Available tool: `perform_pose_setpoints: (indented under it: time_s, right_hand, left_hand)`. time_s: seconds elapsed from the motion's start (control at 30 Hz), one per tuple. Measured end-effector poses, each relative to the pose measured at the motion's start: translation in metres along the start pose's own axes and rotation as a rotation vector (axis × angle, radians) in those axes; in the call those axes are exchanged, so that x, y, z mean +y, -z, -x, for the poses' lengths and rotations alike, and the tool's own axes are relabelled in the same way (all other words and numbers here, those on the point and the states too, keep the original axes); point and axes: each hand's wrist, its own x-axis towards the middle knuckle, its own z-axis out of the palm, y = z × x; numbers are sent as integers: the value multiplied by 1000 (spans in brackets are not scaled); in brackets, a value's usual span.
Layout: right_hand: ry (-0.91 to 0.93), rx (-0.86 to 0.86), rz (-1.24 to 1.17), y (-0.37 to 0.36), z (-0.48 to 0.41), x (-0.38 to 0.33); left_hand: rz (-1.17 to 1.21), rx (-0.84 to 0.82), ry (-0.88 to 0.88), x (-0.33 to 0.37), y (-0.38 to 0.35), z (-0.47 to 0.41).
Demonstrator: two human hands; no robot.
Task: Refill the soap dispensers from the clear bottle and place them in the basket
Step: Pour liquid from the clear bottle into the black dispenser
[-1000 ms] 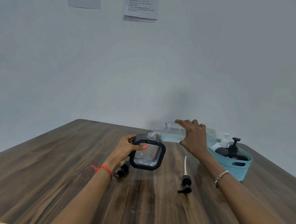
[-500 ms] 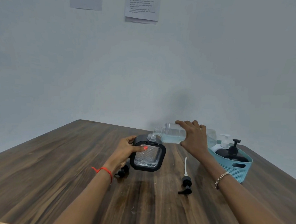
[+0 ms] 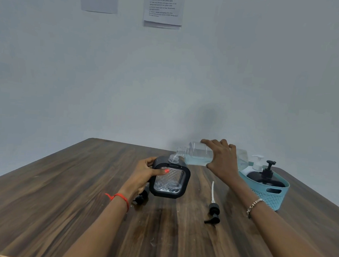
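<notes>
The clear bottle (image 3: pixel 199 155) is gripped in the right hand (image 3: pixel 223 158), tipped over the square dispenser (image 3: pixel 169 179) steadied by the left hand (image 3: pixel 144 174). Little has changed: pouring continues, near the basket (image 3: pixel 270 193) at right.

Plain test room, wooden table (image 3: pixel 61 201), instruction sheets (image 3: pixel 164 7) taped up

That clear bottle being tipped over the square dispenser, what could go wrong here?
The clear bottle lies nearly flat in the right hand, its mouth just above the dispenser's narrow neck; a slight drift could spill liquid onto the table. The left hand grips only one side, so the dispenser might tip.
</notes>
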Motion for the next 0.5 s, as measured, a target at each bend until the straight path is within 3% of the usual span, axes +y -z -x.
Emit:
perform_pose_setpoints:
  time_s: [0.5]
  right_hand:
    - [10, 8, 10, 1, -1, -1]
  left_hand:
    - [15, 8, 5, 0, 0, 2]
